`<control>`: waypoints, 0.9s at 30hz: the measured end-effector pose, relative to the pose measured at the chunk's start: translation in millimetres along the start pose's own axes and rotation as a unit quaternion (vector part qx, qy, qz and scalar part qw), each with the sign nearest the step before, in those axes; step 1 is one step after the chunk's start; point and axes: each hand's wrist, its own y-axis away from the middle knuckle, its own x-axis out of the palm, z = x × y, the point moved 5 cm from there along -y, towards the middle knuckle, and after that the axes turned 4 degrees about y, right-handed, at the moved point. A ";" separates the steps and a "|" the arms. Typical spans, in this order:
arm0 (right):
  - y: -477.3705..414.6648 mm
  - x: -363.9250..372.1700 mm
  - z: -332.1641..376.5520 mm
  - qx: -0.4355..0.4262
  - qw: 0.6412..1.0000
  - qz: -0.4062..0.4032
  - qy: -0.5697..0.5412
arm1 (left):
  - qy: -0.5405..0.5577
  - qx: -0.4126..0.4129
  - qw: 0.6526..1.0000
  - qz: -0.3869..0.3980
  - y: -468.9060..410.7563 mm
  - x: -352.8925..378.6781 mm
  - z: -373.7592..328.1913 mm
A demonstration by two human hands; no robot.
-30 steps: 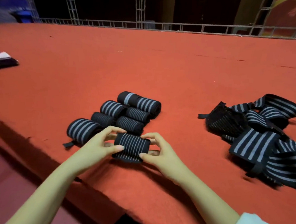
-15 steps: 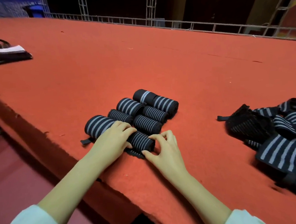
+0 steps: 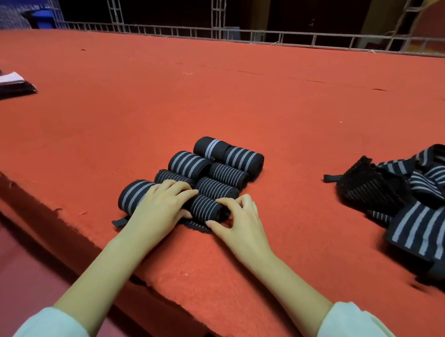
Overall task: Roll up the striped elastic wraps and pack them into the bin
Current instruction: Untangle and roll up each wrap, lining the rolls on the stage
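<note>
The left hand [image 3: 163, 205] lies flat with its fingers nearly straight and close together, palm down. It presses on the left end of a thin-striped roll [image 3: 205, 208] and reaches over onto the rolls beside it. The right hand [image 3: 241, 223] is curled: its fingertips [image 3: 224, 200] sit on top of the roll's right end, and its thumb comes in low at the near side, where a loose tail [image 3: 196, 226] of the same wrap lies flat on the felt. The roll is thus pinched at that end between thumb and fingers. The two hands are close together, with only the middle of the roll showing between them.

This roll sits near the front edge of the red felt table [image 3: 237, 89], at the near end of a tight cluster of finished rolls [image 3: 216, 168]. The rolls touch side by side in two short rows, some with wide grey stripes and some with fine ones. The wide-striped roll [image 3: 135, 195] at the left is partly covered by the left hand, and a small black tab [image 3: 119, 222] sticks out beside the wrist.

Well apart to the right lies a loose heap of unrolled striped wraps [image 3: 413, 201]. A dark folded item [image 3: 2, 85] with a white layer rests far off at the left, and a metal truss rail [image 3: 286, 36] runs along the far side of the table.

Both forearms reach forward over the table edge and angle inward toward the roll — pale sleeves [image 3: 44, 335] are pushed up to about mid-forearm.
</note>
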 end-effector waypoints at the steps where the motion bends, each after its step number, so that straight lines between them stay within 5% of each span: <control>1: -0.2 -0.1 0.0 -0.003 1.000 0.003 0.003 | 0.013 -0.017 1.000 0.007 1.2 -0.8 1.1; 7: 7.7 -18.6 1.9 -0.030 0.998 0.047 -0.032 | 0.007 0.010 0.999 0.031 1.5 -16.4 -5.5; 12: 26.0 -79.2 -24.4 -0.037 0.996 0.066 0.054 | -0.006 0.041 0.999 0.010 -17.7 -48.2 -46.3; 22: 110.2 -274.4 -171.7 0.096 0.973 -0.006 0.208 | 0.055 0.231 0.971 -0.005 -103.1 -35.4 -269.5; 27: 150.6 -301.5 -231.7 0.154 0.970 0.031 0.183 | 0.146 0.203 0.963 0.096 -125.7 8.6 -338.5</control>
